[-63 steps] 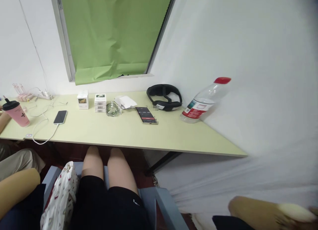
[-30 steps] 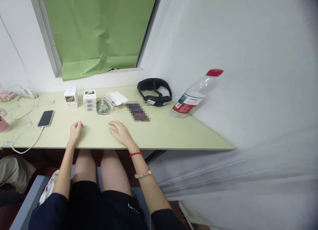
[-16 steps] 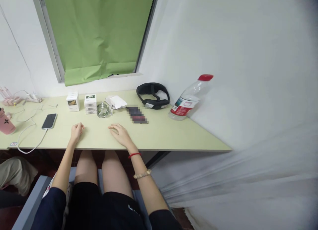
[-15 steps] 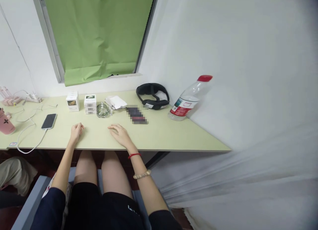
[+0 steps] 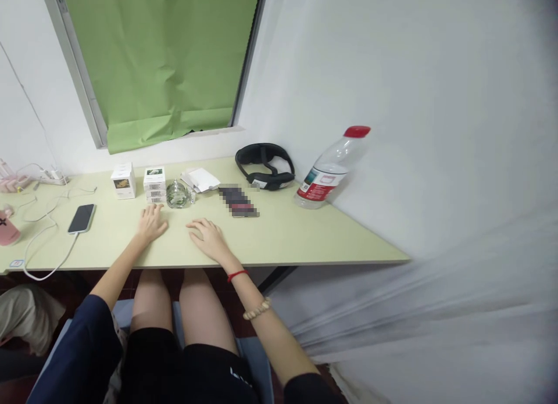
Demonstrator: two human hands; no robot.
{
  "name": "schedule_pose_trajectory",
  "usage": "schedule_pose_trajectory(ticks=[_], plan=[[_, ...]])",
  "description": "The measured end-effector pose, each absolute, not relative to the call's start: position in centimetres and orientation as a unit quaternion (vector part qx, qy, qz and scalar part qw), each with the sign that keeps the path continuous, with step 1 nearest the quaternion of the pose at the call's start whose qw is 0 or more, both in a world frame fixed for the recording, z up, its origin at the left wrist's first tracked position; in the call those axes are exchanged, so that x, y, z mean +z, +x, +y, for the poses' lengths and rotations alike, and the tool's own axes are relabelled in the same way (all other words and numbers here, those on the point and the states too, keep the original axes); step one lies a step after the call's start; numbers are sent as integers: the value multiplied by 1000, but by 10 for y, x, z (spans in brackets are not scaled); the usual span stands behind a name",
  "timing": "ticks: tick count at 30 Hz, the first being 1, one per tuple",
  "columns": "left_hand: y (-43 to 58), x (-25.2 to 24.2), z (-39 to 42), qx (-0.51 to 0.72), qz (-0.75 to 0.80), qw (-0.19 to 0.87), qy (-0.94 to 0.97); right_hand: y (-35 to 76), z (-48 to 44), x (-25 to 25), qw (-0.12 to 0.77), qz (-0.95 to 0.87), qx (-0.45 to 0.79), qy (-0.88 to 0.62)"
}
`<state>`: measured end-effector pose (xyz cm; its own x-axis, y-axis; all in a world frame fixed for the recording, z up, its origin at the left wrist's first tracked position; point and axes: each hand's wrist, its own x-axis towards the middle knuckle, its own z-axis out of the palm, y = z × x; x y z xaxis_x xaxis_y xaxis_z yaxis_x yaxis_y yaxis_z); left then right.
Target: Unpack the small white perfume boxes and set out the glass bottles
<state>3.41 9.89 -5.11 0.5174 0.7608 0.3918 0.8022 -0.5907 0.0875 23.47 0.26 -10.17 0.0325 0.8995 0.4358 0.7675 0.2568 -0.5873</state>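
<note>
Left hand (image 5: 151,222) nearer here, fingers spread, gripping nothing, just below the upright stack of white boxes (image 5: 155,186) left of the frame's centre, right hand (image 5: 208,239) loosely curved and empty farther right

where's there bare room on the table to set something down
The widest bare patch of table lies between the right hand, the bottle and the front edge. A smaller one lies between the cabled phone and the left hand. Beyond the hands it is crowded: stacked white boxes, glass object, white packet.
</note>
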Motion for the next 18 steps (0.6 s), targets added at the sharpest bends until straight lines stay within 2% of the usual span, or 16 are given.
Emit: schedule_pose_trajectory(ticks=[3, 6, 11, 18], plan=[[49, -58, 101, -163, -407, 43, -898, 238, 15, -88, 340, -703, 90, -618], [55, -61, 108, -180, -439, 1, -880, 242, 40, -66, 309, -694, 127, -638], [53, -64, 120, -253, -519, -44, -816, 226, 83, -52, 420, -625, 104, -649], [49, -66, 122, -322, -483, -68, -811, 208, 95, -65, 501, -585, 130, -625]])
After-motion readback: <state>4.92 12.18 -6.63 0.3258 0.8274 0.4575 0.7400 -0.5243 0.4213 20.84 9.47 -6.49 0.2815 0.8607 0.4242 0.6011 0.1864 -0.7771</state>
